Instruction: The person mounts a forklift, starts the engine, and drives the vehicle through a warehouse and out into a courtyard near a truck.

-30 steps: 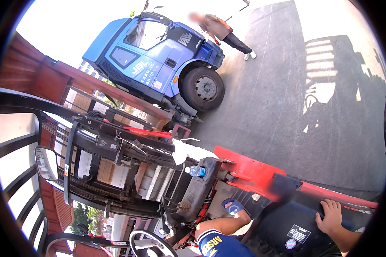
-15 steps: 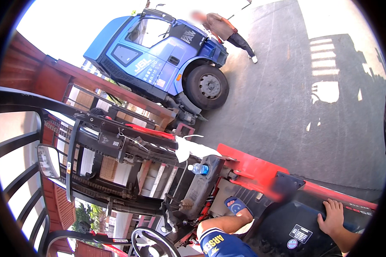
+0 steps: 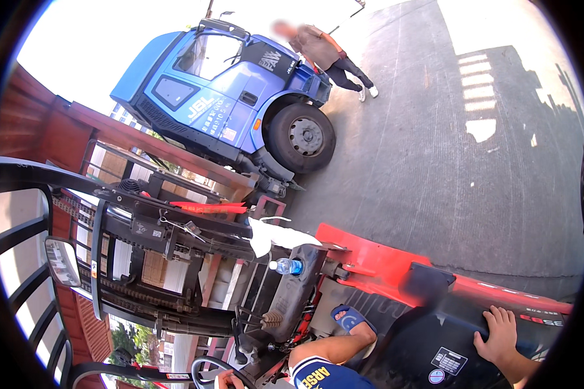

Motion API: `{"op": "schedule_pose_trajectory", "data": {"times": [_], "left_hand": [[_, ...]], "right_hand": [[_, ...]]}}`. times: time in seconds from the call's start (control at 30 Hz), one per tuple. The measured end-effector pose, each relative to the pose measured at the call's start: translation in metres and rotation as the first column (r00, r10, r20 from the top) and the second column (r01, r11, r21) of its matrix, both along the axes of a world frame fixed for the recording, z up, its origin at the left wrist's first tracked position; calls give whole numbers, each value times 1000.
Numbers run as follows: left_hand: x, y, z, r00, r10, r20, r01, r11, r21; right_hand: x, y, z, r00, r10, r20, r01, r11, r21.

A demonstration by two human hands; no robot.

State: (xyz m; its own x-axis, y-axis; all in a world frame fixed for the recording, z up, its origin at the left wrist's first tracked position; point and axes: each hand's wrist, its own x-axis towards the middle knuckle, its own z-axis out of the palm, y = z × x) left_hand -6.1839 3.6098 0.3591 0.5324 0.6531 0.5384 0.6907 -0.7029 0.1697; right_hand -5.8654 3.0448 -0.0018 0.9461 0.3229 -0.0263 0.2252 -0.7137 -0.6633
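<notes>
At the lower edge, my left hand (image 3: 226, 380) is on the black steering wheel (image 3: 201, 364), its fingers curled at the rim and partly cut off by the frame. My right hand (image 3: 499, 334) rests flat, fingers stretched, on the black cover (image 3: 402, 350) at the lower right. Between them shows my bent leg in navy shorts (image 3: 331, 375), with a blue slipper (image 3: 348, 318) on the foot. Ahead of the wheel are control levers (image 3: 243, 347). A water bottle (image 3: 285, 266) lies on the dark dashboard (image 3: 298, 285), beside a white cloth (image 3: 276, 236).
The forklift's mast (image 3: 136, 266) and a mirror (image 3: 62, 262) fill the left side. Beyond stands a blue truck (image 3: 220, 91) with a red trailer bed (image 3: 156, 146). A person (image 3: 324, 55) walks on the grey pavement (image 3: 396, 149) near the truck's front. The red bodywork (image 3: 370, 262) borders the cab.
My left hand has come into view at the steering wheel. The whole scene has shifted slightly left and down. The walking person's legs are now apart. My right hand stays on the black cover.
</notes>
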Motion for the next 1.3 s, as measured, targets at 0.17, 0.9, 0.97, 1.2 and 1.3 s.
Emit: {"op": "schedule_pose_trajectory", "data": {"times": [0.17,0.9,0.97,1.2,1.3], "left_hand": [[46,62,61,996,85,20,-87,979,184],[-10,159,101,958,193,212,-175,979,-101],[-3,151,103,955,207,211,-185,975,-120],[-22,171,101,956,193,219,-166,976,-139],[-26,176,103,957,195,215,-166,975,-147]], "right_hand": [[1,-1,-3,1000,-14,-3,14,1000,17],[3,1,-5,1000,-23,-21,25,997,74],[3,1,-5,999,-22,-28,23,997,68],[5,2,-10,1000,-23,2,23,998,63],[7,3,-10,1000,-14,0,14,998,68]]}}
